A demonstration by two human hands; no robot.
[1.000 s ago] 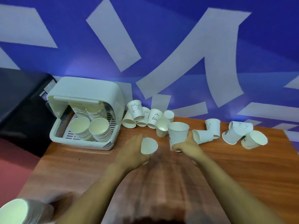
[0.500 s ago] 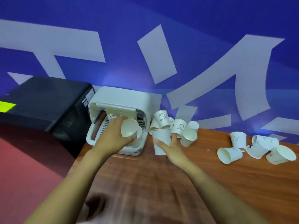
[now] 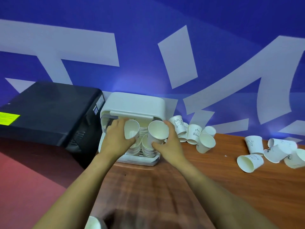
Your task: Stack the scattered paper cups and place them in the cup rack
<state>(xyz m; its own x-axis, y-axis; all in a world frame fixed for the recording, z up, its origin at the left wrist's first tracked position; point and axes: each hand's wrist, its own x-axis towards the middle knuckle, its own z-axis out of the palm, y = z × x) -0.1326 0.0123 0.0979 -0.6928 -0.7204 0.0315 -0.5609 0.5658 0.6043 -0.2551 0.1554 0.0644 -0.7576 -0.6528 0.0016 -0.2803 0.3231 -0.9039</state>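
At the open mouth of the white plastic cup rack [image 3: 135, 103], at 11 o'clock on the wood-grain table [image 3: 231, 187], our left hand [image 3: 115, 139] wraps one thin paper cup [image 3: 131, 131] and our right hand [image 3: 171, 144] pinches another cup [image 3: 158, 132] between thumb and fingers, both tilted rim toward us. Stacks of nested cups [image 3: 147, 148] already fill the slatted tray. To seat these well, we judge each tapered base should be lined up over a stack and pressed lightly, since thin walls crush. More loose cups [image 3: 205, 142] lie scattered from 1 to 3 o'clock.
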